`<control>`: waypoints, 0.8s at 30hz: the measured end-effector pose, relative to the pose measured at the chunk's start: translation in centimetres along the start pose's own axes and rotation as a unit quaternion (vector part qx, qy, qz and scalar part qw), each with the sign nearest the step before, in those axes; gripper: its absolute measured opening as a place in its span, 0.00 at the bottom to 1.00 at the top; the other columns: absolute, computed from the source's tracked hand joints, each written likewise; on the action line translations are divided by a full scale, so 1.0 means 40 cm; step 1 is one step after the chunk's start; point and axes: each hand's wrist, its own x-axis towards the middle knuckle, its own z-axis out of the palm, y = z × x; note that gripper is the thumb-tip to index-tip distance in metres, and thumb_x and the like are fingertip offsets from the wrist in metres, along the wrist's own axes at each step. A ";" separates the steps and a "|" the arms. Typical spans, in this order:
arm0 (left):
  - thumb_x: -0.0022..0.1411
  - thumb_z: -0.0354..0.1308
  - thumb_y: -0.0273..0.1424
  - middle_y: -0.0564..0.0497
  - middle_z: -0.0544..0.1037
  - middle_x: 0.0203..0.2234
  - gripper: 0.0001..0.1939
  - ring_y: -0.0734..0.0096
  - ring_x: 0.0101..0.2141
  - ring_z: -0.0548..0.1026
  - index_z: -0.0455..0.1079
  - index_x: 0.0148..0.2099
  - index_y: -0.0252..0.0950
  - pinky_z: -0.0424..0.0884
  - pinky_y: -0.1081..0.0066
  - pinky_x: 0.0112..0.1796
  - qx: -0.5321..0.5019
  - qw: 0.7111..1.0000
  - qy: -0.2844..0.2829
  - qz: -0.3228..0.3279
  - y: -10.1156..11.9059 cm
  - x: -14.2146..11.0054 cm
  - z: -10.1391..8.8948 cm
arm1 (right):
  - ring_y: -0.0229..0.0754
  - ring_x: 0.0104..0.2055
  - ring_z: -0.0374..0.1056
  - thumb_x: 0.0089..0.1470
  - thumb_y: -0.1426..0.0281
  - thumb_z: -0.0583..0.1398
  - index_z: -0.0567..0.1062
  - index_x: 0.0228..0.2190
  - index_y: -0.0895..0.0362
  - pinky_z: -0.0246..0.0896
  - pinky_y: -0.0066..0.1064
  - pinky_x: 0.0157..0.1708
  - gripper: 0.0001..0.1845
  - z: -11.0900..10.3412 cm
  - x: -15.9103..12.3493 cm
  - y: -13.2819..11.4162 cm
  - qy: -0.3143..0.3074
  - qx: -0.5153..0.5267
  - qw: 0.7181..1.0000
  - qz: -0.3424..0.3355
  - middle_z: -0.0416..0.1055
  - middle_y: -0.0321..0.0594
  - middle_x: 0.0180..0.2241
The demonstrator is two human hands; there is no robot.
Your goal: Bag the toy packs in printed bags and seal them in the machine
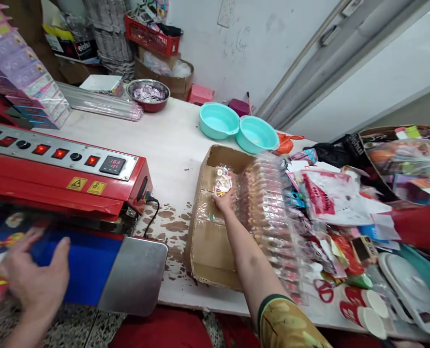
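Observation:
My right hand (pixel 226 200) reaches into an open cardboard box (pixel 209 251) and grips a small clear packet (pixel 222 179) with a colourful printed design. Beside it, a dense row of similar clear packets (pixel 269 208) stands along the right side of the box. My left hand (pixel 35 275) is blurred over the blue belt (pixel 87 270) of a red sealing machine (pixel 55 179). Its thumb is spread away from the fingers, which lie against a printed clear bag (pixel 0 256) at the left edge.
A metal plate (pixel 137 275) ends the belt near the box. Two turquoise basins (pixel 218 121) and a metal bowl (pixel 148 94) stand behind. Loose packaging (pixel 327 193), red scissors (pixel 323 290) and paper cups (pixel 363 314) crowd the right. Stacked boxes (pixel 26 72) rise at left.

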 end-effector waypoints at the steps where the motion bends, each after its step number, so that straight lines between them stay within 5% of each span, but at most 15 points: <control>1: 0.53 0.62 0.41 0.48 0.70 0.56 0.22 0.51 0.58 0.65 0.65 0.50 0.43 0.55 0.48 0.59 -0.012 0.999 0.012 0.045 0.035 -0.039 0.009 | 0.66 0.62 0.50 0.35 0.66 0.69 0.46 0.64 0.62 0.47 0.51 0.57 0.60 0.003 -0.003 0.001 0.002 -0.001 1.000 0.001 0.51 0.67 0.61; 4: 0.55 0.62 0.38 0.43 0.74 0.50 0.19 0.52 0.54 0.69 0.67 0.48 0.37 0.59 0.52 0.57 -0.080 0.991 -0.029 0.108 0.131 -0.140 0.051 | 0.66 0.61 0.52 0.35 0.67 0.68 0.43 0.65 0.62 0.48 0.52 0.57 0.62 -0.040 -0.056 -0.013 0.028 0.004 0.999 -0.020 0.53 0.65 0.59; 7: 0.58 0.59 0.38 0.43 0.74 0.48 0.17 0.57 0.49 0.72 0.68 0.49 0.38 0.65 0.58 0.53 -0.205 0.959 -0.195 0.027 0.239 -0.207 0.099 | 0.65 0.59 0.53 0.36 0.66 0.67 0.41 0.65 0.61 0.50 0.52 0.57 0.61 -0.131 -0.175 -0.028 0.057 0.029 0.993 -0.095 0.56 0.62 0.57; 10: 0.55 0.64 0.36 0.44 0.75 0.48 0.21 0.60 0.49 0.73 0.67 0.50 0.40 0.67 0.62 0.50 -0.361 0.857 -0.358 -0.085 0.371 -0.238 0.143 | 0.64 0.60 0.51 0.38 0.62 0.66 0.39 0.65 0.60 0.49 0.54 0.58 0.61 -0.201 -0.351 -0.016 0.059 0.068 0.975 -0.204 0.55 0.59 0.57; 14: 0.45 0.70 0.30 0.41 0.72 0.53 0.38 0.56 0.53 0.71 0.59 0.57 0.39 0.67 0.60 0.51 -0.511 0.686 -0.479 -0.201 0.485 -0.225 0.174 | 0.62 0.60 0.53 0.42 0.57 0.67 0.38 0.65 0.56 0.51 0.57 0.58 0.60 -0.234 -0.563 0.033 -0.008 0.127 0.940 -0.318 0.53 0.57 0.58; 16: 0.47 0.69 0.29 0.42 0.74 0.50 0.37 0.57 0.50 0.73 0.58 0.57 0.38 0.69 0.61 0.49 -0.543 0.632 -0.502 -0.230 0.483 -0.206 0.163 | 0.60 0.62 0.52 0.42 0.55 0.68 0.36 0.65 0.54 0.54 0.55 0.58 0.62 -0.252 -0.600 0.038 -0.054 0.185 0.926 -0.326 0.50 0.57 0.61; 20: 0.47 0.68 0.27 0.43 0.76 0.47 0.34 0.56 0.48 0.75 0.62 0.57 0.37 0.70 0.62 0.47 -0.518 0.601 -0.559 -0.241 0.392 -0.178 0.098 | 0.56 0.60 0.58 0.40 0.54 0.70 0.34 0.64 0.43 0.68 0.46 0.48 0.64 -0.311 -0.526 -0.039 -0.191 0.338 0.880 -0.274 0.38 0.52 0.67; 22: 0.47 0.68 0.26 0.43 0.76 0.48 0.36 0.55 0.48 0.75 0.61 0.58 0.38 0.70 0.62 0.47 -0.500 0.594 -0.582 -0.242 0.337 -0.175 0.065 | 0.52 0.54 0.66 0.39 0.56 0.71 0.52 0.61 0.43 0.71 0.41 0.42 0.52 -0.327 -0.469 -0.097 -0.332 0.354 0.827 -0.283 0.45 0.48 0.66; 24: 0.47 0.68 0.25 0.42 0.76 0.49 0.36 0.56 0.48 0.75 0.62 0.59 0.38 0.70 0.62 0.48 -0.488 0.591 -0.594 -0.244 0.288 -0.177 0.038 | 0.47 0.45 0.72 0.39 0.57 0.71 0.71 0.47 0.49 0.71 0.36 0.37 0.32 -0.318 -0.438 -0.141 -0.460 0.321 0.781 -0.274 0.57 0.46 0.62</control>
